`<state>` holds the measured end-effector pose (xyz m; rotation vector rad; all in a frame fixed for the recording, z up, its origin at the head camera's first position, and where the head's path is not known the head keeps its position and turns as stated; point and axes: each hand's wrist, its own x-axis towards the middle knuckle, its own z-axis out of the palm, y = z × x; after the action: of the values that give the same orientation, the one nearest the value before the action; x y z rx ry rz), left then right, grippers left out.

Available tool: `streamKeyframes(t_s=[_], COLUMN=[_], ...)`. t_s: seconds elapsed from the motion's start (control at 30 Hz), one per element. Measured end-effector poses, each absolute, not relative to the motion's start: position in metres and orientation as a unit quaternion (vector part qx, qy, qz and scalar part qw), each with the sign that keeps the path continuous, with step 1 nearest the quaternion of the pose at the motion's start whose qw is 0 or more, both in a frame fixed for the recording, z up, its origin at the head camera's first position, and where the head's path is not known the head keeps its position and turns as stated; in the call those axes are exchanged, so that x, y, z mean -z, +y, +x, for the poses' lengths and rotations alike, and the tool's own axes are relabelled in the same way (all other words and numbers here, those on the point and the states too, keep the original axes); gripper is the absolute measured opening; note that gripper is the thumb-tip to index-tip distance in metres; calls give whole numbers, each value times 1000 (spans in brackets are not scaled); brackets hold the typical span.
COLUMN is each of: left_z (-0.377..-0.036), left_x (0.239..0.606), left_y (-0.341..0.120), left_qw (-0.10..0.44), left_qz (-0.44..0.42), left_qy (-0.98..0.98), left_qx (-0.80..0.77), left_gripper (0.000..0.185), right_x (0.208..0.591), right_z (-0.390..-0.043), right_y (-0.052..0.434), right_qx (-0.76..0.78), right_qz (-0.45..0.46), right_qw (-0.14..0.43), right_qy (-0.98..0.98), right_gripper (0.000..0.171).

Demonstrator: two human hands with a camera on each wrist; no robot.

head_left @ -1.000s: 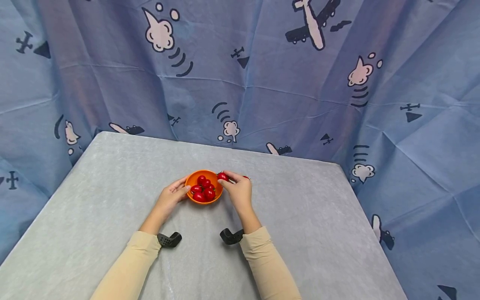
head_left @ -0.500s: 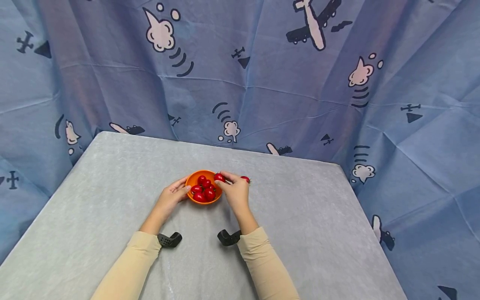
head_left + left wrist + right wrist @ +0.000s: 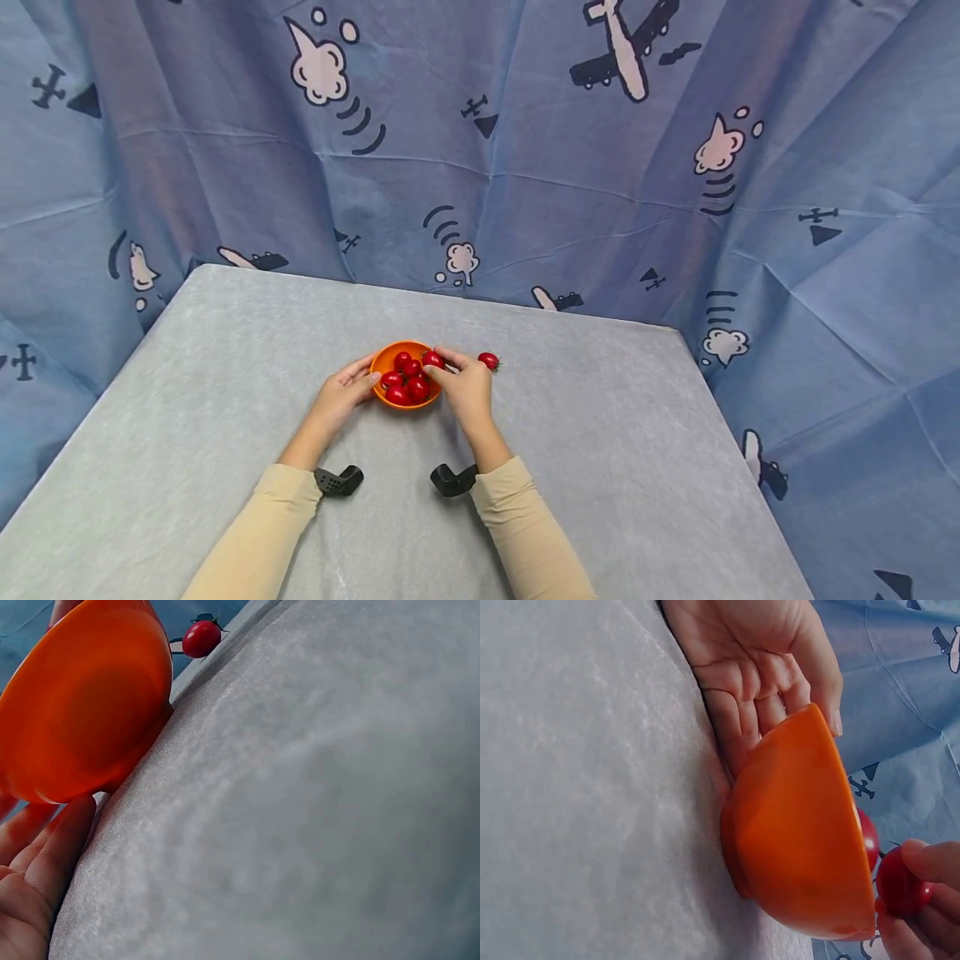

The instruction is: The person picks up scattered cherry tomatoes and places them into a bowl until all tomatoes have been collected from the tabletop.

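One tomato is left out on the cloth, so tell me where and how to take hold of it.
Pinch the loose tomato across its round red body with thumb and forefinger, coming down from above. It lies alone on the grey cloth, to the right of the right hand and apart from the orange bowl, so its sides are free. Its dark stem looks too small and slight to grip.

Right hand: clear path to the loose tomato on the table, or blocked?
Probably yes. The loose tomato lies alone on the cloth beside the right hand, but that hand pinches another tomato over the orange bowl.
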<state>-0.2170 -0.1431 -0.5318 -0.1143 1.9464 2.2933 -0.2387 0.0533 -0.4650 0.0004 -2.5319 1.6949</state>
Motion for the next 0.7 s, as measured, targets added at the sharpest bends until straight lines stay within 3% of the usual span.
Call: streamKeyframes(t_s=[0.7], left_z=[-217], left_x=[532], left_y=[-144], left_qw=[67], left_qz=[-38], left_qy=[646], left_qx=[-760], left_gripper=[54], right_x=[467], right_z=[-235], right_y=[50], right_qx=[-555], right_qz=[17], right_qw=[31], right_qy=[-831], right_gripper=[33])
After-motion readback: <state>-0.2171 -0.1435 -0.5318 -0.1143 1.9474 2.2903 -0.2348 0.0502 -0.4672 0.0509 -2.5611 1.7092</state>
